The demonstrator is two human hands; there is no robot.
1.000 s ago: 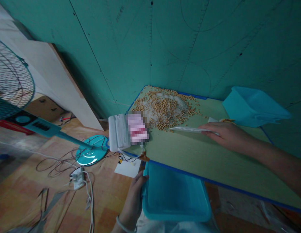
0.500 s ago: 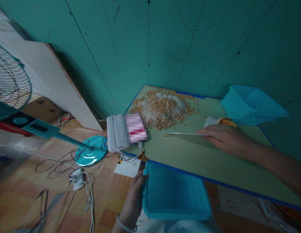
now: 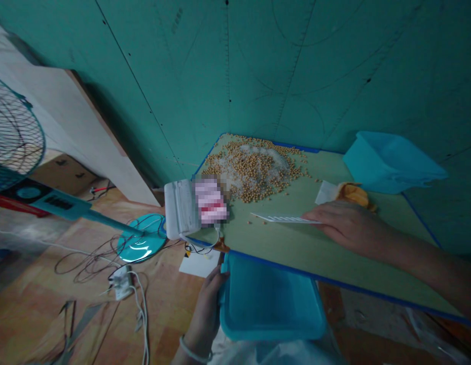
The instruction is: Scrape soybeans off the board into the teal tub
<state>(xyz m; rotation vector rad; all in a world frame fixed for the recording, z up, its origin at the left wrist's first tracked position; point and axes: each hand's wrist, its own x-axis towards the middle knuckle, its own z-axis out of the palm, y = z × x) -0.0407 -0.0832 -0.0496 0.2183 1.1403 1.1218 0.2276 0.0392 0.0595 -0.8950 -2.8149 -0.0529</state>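
Note:
My right hand (image 3: pixel 343 225) grips a thin white card-like strip (image 3: pixel 283 219) with a row of marks or slots along it. The strip is tilted just above the table (image 3: pixel 296 248), and a few loose soybeans (image 3: pixel 257 222) lie under its left end. Farther back, a heap of soybeans (image 3: pixel 250 165) is mixed with clear granules (image 3: pixel 277 158). Below the table's front edge, my left hand (image 3: pixel 212 286) holds the left rim of a blue plastic bin (image 3: pixel 271 304), its fingers partly hidden behind the wall.
A white device (image 3: pixel 180 208) with a cable sits beside a pixelated pink item (image 3: pixel 211 201) at the table's left corner. An orange cloth (image 3: pixel 353 195) and a blue folded container (image 3: pixel 391 162) stand at the right. On the left are a fan (image 3: pixel 56 195), a power strip (image 3: pixel 121 281) and loose cords.
The strip has turned so its flat face shows, and my right hand has shifted slightly. Fewer beans lie by its tip. My left hand keeps its hold on the bin.

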